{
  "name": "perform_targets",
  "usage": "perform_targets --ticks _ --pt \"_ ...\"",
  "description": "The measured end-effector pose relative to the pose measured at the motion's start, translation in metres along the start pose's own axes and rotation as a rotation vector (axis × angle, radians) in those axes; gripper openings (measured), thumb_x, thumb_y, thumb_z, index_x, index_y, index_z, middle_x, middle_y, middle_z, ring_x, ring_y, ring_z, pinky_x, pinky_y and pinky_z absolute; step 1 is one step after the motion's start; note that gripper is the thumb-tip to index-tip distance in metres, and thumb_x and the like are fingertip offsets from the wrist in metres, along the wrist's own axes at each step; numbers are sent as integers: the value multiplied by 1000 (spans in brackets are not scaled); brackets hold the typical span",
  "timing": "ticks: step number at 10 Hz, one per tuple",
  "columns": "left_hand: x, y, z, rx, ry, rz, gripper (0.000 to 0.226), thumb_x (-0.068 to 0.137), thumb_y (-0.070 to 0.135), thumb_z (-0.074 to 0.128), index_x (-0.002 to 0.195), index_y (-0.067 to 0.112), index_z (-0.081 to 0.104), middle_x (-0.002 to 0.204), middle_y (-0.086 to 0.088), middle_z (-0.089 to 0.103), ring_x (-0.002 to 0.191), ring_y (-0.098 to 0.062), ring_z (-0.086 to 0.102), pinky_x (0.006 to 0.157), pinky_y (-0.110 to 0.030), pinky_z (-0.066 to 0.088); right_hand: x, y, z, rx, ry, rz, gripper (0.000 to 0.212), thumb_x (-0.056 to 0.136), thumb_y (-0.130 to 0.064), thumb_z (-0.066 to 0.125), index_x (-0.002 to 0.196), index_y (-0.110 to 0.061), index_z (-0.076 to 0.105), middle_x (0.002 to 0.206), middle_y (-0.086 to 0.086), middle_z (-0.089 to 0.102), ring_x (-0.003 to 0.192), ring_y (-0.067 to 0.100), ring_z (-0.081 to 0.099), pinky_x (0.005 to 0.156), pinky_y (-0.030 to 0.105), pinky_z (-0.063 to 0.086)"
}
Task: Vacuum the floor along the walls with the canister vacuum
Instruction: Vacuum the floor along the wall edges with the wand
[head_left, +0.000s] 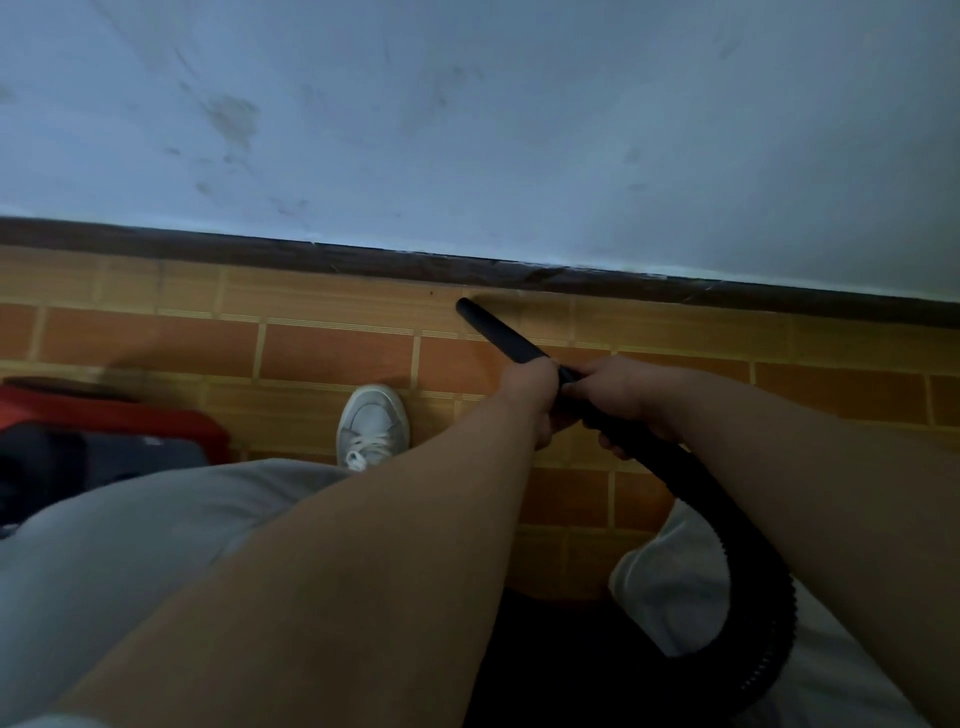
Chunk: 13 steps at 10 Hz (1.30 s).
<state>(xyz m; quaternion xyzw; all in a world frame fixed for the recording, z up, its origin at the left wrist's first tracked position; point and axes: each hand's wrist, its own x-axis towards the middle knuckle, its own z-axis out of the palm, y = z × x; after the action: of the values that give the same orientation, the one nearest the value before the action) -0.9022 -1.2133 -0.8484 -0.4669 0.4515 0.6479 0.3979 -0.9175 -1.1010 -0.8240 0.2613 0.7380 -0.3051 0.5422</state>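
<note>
Vacuum nozzle (498, 332) near dark baseboard (260, 253), orange tile floor (156, 340).

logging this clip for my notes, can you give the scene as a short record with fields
left hand: grips the black tube, nearer its tip
right hand: grips the tube's rear end
tube tip: down by the tiled floor, close to the dark baseboard
hose: curves back below the right arm
vacuum: red and black, on the floor at left
shoe: grey, beside the vacuum
</note>
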Motion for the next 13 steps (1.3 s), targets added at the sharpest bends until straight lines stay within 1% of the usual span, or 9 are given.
perform_targets --ticks 1,2,3,5,8,9,10,11,13 --pt "13 2 -6 -90 15 16 27 103 22 54 124 6 57 110 -18 68 93 -30 70 78 -37 63 7 -15 0 -54 -25 -62 35 108 -34 47 141 -42 46 101 16 63 67 25 58 53 33 51" --pt "23 13 -16 -154 39 9 25 103 22 54 123 8 58 106 -15 67 88 -27 69 87 -41 62 17 -33 0 -103 -78 -110 44 108 -34 46 147 -53 38 120 20 67 71 27 56 57 37 52" --pt "30 28 -29 -203 82 4 31 103 24 54 129 8 56 106 -14 66 91 -29 69 89 -45 61 27 -56 3 -154 -91 -139 52 108 -32 46 154 -51 30 124 23 66 64 24 54 55 36 49" --pt "50 57 -63 -342 148 2 23 102 28 57 119 13 52 105 -13 64 94 -28 69 90 -45 60 43 -108 18 -236 -105 -201 49 109 -33 46 153 -47 32 113 13 71 53 18 50 50 31 45" --pt "68 91 -108 -415 256 43 31 101 31 56 125 12 54 102 -10 64 99 -32 67 92 -48 58 55 -172 44 -335 -102 -248 51 108 -31 49 153 -49 35 89 9 66 57 22 50 51 29 45" --pt "71 92 -108 -392 253 59 27 100 30 55 121 13 56 109 -11 64 102 -33 67 92 -49 58 55 -175 42 -338 -108 -245 49 108 -30 49 152 -49 38 86 9 63 55 22 48 50 27 44" --pt "69 88 -95 -370 241 106 19 96 25 57 110 13 61 107 -9 66 95 -29 69 88 -49 60 51 -164 33 -363 -93 -223 50 108 -31 49 152 -50 36 94 13 67 54 21 50 47 26 45" --pt "62 77 -76 -344 171 110 28 97 20 57 122 9 63 101 -9 64 79 -23 64 72 -39 60 43 -140 18 -354 -91 -202 51 108 -31 50 154 -47 34 103 14 69 55 19 51 46 26 45" --pt "51 44 -24 -177 38 66 39 97 17 56 133 4 59 107 -13 67 86 -27 67 77 -40 62 23 -71 -14 -223 -60 -84 48 110 -31 44 153 -47 31 100 19 60 57 20 50 48 30 45"
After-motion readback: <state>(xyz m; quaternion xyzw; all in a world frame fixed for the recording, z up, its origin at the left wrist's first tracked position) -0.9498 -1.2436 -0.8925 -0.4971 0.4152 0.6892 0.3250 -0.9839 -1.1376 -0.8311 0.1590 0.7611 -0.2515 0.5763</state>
